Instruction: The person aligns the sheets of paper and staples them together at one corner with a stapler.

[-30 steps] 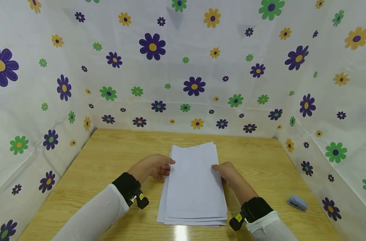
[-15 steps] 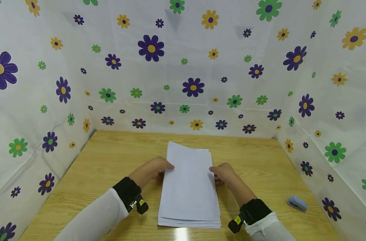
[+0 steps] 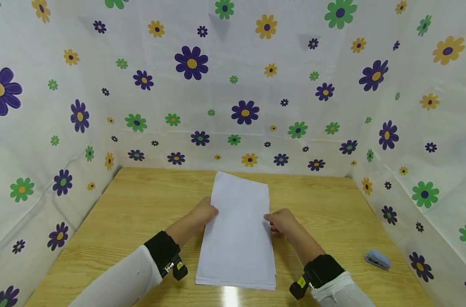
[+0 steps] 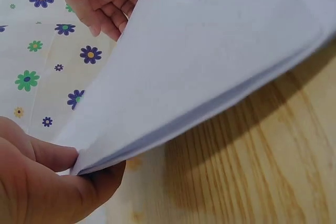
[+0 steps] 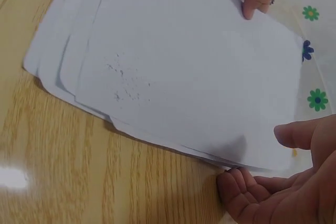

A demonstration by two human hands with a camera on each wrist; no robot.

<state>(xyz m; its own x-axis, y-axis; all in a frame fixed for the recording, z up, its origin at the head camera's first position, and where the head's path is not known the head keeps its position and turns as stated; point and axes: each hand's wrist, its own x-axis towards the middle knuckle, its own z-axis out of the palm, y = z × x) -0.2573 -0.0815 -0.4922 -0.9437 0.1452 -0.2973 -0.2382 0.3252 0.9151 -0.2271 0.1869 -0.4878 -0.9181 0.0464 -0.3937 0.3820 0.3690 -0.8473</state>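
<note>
A stack of white paper sheets (image 3: 238, 238) lies between both hands, upright on the page toward the back wall. At its left edge the left hand (image 3: 203, 214) pinches the sheets, thumb on top and fingers underneath. The left wrist view shows the paper (image 4: 184, 66) raised off the table along that side. The right hand (image 3: 286, 224) is at the right edge; in the right wrist view its bent fingers (image 5: 239, 190) touch the stack's edge from below while the thumb stands apart above the paper. Small grey specks mark the top sheet (image 5: 184, 51).
A light blue stapler (image 3: 377, 259) lies on the right side of the wooden table (image 3: 325, 200). White cloth with printed flowers (image 3: 233, 94) walls in the back and both sides. Black wrist-camera straps (image 3: 162, 250) sit over white sleeves.
The stack has shifted slightly left and its sheets line up more closely at the near edge. Its far left corner has risen. The left hand has moved from beside the edge to gripping it.
</note>
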